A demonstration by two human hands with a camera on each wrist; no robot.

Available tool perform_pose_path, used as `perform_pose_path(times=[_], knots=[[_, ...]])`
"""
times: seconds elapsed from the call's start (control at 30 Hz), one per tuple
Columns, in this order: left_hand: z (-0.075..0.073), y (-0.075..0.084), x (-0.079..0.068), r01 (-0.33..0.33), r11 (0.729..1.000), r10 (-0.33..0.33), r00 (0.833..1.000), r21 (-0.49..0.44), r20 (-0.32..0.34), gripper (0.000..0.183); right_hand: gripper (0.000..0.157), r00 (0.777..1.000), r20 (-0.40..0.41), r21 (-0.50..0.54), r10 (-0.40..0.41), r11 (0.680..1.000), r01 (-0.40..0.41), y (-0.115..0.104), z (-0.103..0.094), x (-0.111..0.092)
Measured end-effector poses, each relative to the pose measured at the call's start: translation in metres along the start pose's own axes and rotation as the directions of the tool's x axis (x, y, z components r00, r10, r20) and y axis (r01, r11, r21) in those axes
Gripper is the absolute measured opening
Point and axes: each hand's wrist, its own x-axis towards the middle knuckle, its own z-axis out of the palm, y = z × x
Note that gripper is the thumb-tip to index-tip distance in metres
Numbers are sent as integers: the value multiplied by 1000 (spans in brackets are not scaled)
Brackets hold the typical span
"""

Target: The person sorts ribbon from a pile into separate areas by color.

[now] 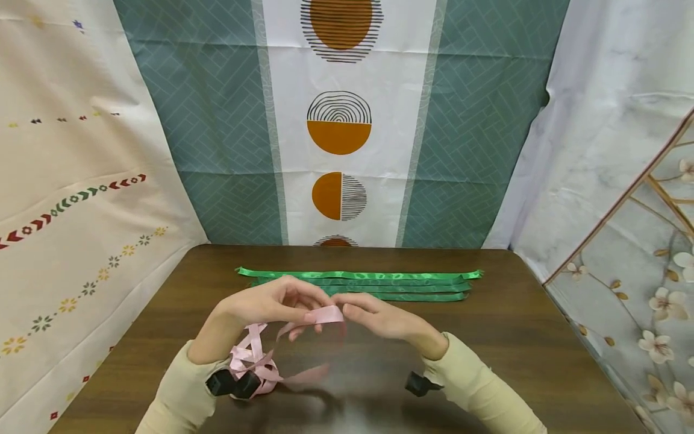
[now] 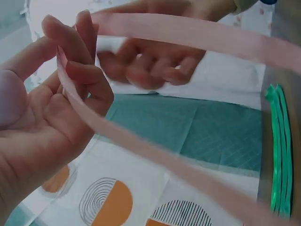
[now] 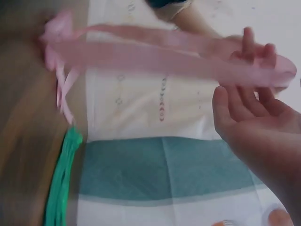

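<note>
A pink ribbon [image 1: 328, 314] is pinched in my left hand [image 1: 279, 303], raised above the table. One length loops over the fingertips, and both sides of the ribbon [image 2: 155, 157] run away from the hand in the left wrist view. Beside it is my right hand [image 1: 387, 318], its fingers loosely bent and blurred, close to the ribbon's loop; whether they touch it I cannot tell. In the right wrist view the ribbon [image 3: 141, 57] stretches back to a loose pink heap. That heap of pink ribbon [image 1: 255, 361] lies on the table below my left wrist.
Several green ribbons [image 1: 368, 275] lie side by side across the back of the brown wooden table [image 1: 515, 337]. Patterned cloths [image 1: 217, 120] hang behind the table and along both sides.
</note>
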Motion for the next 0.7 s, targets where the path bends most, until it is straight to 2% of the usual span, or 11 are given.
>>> perform_pose_path(times=[0.13, 0.23, 0.37, 0.47, 0.57, 0.63, 0.7], knots=[[-5, -3, 6, 58, 998, -57, 996, 11, -68, 26, 41, 998, -58, 225, 19, 974, -6, 1, -9, -8], [-15, -14, -1, 106, 994, -103, 983, 14, -153, 24, 34, 990, -121, 263, 76, 964, -41, 6, -26, -25], [-32, -35, -17, 179, 984, -170, 954, 14, -247, 20, 25, 962, -217, 102, 164, 984, -144, 17, -59, -58], [-46, -53, -28, 221, 975, -213, 932, -4, -295, 16, 21, 935, -279, -24, 221, 971, -237, 27, -88, -88], [-60, -68, -40, 244, 969, -242, 910, -37, -336, 15, 20, 902, -340, -71, 266, 949, -307, 35, -114, -120], [-68, -74, -48, 234, 971, -239, 901, -59, -362, 17, 17, 885, -380, -79, 270, 943, -322, 37, -129, -141], [-73, -76, -57, 201, 976, -217, 899, -81, -381, 21, 14, 862, -435, -84, 259, 942, -326, 34, -141, -160]])
